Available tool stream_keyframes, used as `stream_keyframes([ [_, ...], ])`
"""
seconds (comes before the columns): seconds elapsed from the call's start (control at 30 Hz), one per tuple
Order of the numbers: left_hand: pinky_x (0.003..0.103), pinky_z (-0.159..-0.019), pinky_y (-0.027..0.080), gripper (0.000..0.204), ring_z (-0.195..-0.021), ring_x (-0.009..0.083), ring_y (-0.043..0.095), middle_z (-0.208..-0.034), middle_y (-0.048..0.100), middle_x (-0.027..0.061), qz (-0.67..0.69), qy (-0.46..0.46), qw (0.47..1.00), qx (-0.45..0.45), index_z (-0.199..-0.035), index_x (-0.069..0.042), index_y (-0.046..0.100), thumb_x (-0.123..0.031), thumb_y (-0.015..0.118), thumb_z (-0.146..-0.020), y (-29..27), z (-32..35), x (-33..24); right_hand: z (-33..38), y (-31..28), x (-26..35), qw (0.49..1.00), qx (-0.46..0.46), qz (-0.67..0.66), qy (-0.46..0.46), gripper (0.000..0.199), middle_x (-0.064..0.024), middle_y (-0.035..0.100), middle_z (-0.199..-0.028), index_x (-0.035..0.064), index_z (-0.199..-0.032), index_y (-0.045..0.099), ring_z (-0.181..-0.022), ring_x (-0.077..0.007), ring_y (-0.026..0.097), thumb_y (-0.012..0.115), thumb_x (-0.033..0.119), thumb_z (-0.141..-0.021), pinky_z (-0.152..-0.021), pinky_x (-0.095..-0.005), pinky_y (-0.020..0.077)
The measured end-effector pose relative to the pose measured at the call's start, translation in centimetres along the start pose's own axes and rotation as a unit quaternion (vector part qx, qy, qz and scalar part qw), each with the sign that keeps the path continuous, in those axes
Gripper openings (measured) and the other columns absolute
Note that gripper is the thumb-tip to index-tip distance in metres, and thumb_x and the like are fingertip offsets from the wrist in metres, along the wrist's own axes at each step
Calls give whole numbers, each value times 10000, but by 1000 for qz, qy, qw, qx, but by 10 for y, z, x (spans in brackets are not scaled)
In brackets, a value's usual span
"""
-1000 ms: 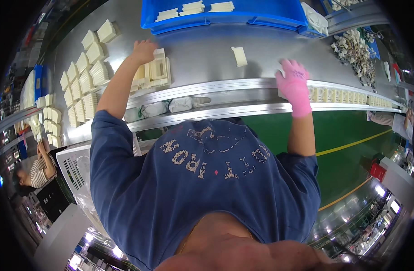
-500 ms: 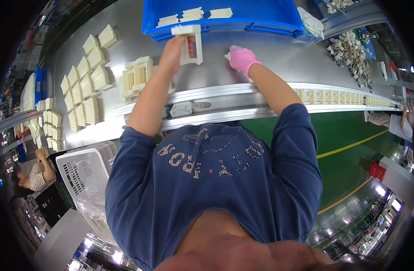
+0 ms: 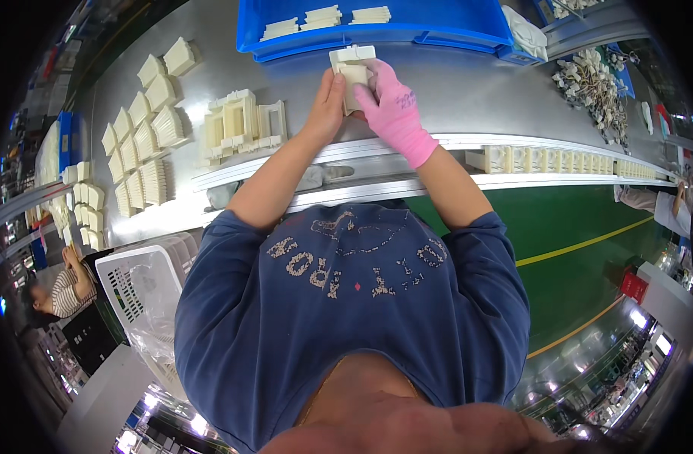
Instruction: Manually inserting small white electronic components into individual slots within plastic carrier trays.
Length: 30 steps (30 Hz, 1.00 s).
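In front of me, just below the blue tray, a cream plastic frame [image 3: 352, 54] is gripped at its left side by my bare left hand [image 3: 329, 108]. My right hand [image 3: 392, 112], in a pink glove, has its fingers closed on a smaller cream plastic piece [image 3: 353, 76] that lies over the frame's opening. Whether this piece sits inside the frame or only against it, I cannot tell. Left of my hands, several similar cream frames [image 3: 239, 125] stand grouped on the metal table.
A blue tray [image 3: 376, 43] holding cream strips is at the far side. Fanned cream pieces [image 3: 143, 141] lie in rows at left. Along the near edge runs a metal rail [image 3: 429, 184], with a row of cream parts [image 3: 551, 160] at right. Bundled wires [image 3: 592, 94] lie far right.
My left hand has moved right with the frame, and my right hand has come up and left to meet it. The smaller cream piece is now over the frame.
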<state>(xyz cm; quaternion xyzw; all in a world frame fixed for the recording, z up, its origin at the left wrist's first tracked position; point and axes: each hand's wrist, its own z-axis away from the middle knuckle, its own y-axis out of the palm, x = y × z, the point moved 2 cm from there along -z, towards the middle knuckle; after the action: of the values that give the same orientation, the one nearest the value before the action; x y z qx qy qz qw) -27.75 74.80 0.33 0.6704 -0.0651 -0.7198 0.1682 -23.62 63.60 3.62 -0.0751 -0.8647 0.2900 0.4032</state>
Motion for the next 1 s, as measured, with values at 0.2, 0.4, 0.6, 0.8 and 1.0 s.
stream_keyframes([
  [0.2, 329, -864, 410, 448, -1064, 186, 462, -1178, 435, 70, 12, 13, 1000, 23, -1279, -119, 269, -397, 255, -928, 0, 2, -8, -1, -9, 8, 996, 25, -80, 29, 356, -65, 528, -631, 42, -1092, 440, -502, -195, 520, 576, 109, -770, -487, -284, 419],
  [0.4, 320, -863, 413, 422, -1052, 182, 472, -1155, 455, 78, 58, -59, 996, 31, -1249, -100, 319, -355, 355, -914, -5, 2, -4, -3, -19, 18, 982, 151, -82, 81, 342, -112, 584, -732, 45, -1121, 457, -608, -272, 570, 521, 138, -799, -577, -335, 457],
  [0.6, 315, -558, 516, 379, -751, 219, 604, -958, 549, 128, 84, -92, 991, 50, -1147, -50, 390, -290, 479, -867, -3, 5, -5, -8, -35, 14, 890, 270, -320, 179, 427, -74, 565, -805, 46, -1173, 449, -658, -182, 532, 538, 85, -757, -588, -286, 437],
  [0.8, 345, -515, 513, 349, -631, 246, 619, -775, 601, 154, 52, -250, 915, 311, -1041, 21, 464, -250, 529, -830, 9, 24, -32, -13, -68, 20, 950, 160, -257, -82, 572, -107, 494, -1075, 52, -1229, 421, -935, -228, 510, 571, 288, -730, -829, -341, 405],
  [1.0, 307, -812, 417, 321, -925, 189, 548, -972, 573, 102, -187, -116, 917, 333, -1107, -20, 467, -223, 481, -858, 22, 14, -35, 22, -112, 9, 915, 337, 121, 187, 502, -127, 531, -1007, 53, -1111, 497, -966, -286, 510, 574, 355, -718, -841, -387, 395],
])
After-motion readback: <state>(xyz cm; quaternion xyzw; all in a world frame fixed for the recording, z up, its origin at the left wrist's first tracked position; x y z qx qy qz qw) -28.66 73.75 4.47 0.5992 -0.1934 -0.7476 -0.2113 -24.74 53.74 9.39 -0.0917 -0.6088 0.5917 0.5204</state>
